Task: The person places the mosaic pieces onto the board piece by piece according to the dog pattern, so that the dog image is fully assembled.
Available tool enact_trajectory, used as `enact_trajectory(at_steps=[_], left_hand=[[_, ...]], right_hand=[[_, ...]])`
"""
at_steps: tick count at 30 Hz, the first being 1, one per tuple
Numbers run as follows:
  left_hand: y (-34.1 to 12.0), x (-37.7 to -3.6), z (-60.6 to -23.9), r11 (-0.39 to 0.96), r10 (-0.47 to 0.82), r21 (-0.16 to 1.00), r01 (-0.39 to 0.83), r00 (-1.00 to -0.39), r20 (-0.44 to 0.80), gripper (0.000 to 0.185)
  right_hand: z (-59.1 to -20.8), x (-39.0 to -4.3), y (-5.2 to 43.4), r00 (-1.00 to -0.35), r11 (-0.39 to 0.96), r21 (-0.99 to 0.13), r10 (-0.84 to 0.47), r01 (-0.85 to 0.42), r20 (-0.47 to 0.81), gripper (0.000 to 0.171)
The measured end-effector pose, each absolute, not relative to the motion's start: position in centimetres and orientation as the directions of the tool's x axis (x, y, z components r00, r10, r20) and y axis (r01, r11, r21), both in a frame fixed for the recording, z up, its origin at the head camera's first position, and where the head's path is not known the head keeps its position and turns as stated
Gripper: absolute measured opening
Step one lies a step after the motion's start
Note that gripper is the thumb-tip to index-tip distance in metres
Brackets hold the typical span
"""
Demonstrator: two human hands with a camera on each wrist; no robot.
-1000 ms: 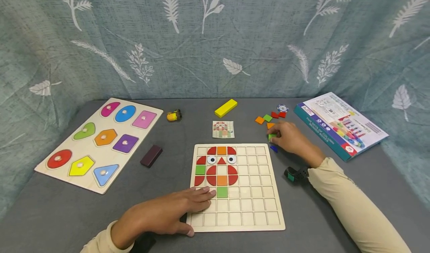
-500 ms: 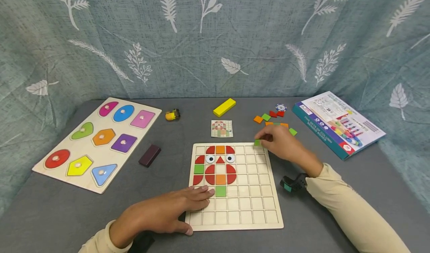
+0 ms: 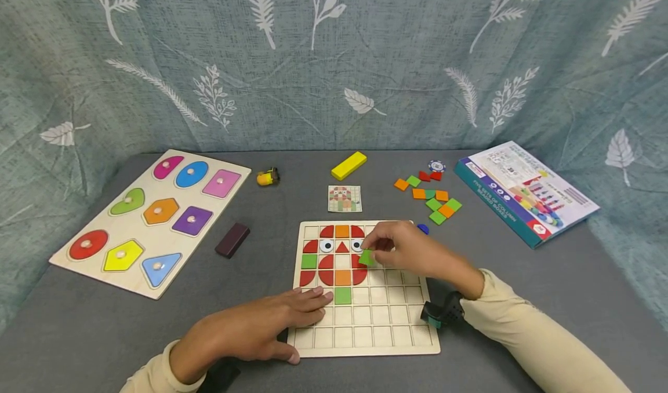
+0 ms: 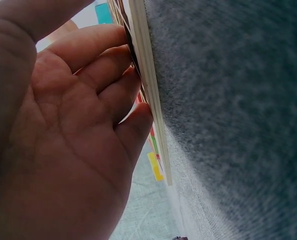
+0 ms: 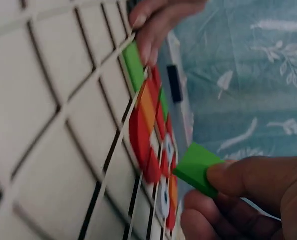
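A wooden grid board [image 3: 388, 346] lies in front of me with red, orange and green tiles and two eye tiles forming a figure in its upper left. My right hand [image 3: 373, 253] pinches a small green square tile [image 3: 367, 257] [image 5: 197, 168] just above the board, right of the red pieces. My left hand [image 3: 308, 309] lies flat with straight fingers on the board's lower left corner [image 4: 147, 75], fingertips beside a placed green tile [image 3: 343, 296].
Loose orange, green, red and blue tiles [image 3: 435, 202] lie beyond the board on the right, near a game box [image 3: 524, 190]. A pattern card [image 3: 344, 199], yellow block [image 3: 349, 166], dark block [image 3: 232, 240], small yellow toy [image 3: 268, 177] and shape puzzle [image 3: 151, 219] sit behind and left.
My right hand lifted a green tile from the loose pile and carried it leftward and nearer, over the board. The left hand stayed on the corner.
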State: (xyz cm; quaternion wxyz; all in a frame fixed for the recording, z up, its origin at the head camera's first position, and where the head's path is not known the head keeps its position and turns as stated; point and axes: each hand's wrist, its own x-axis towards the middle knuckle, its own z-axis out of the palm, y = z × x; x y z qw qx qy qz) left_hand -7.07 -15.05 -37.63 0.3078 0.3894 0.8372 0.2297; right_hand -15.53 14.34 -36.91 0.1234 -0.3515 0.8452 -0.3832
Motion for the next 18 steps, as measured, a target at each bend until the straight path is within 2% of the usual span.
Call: enact_trajectory(at_steps=[5, 10, 18], left_hand=[[-15.0, -7.1, -37.6, 0.589, 0.796, 0.620, 0.518, -0.506, -0.333, 0.068], [-15.0, -7.1, -37.6, 0.586, 0.799, 0.618, 0.525, -0.500, -0.333, 0.068], [-15.1, -7.1, -37.4, 0.586, 0.800, 0.619, 0.523, -0.497, -0.337, 0.067]], right_hand=[[-36.9, -14.6, 13.1, -0.681, 0.405, -0.792, -0.732, -0.458, 0.020, 0.017], [-36.9, -13.6, 11.9, -0.605, 0.341, -0.826, -0.796, -0.449, 0.001, 0.014], [-37.6, -12.6, 11.0, -0.542, 0.328, -0.837, -0.839, -0.439, -0.045, 0.014]])
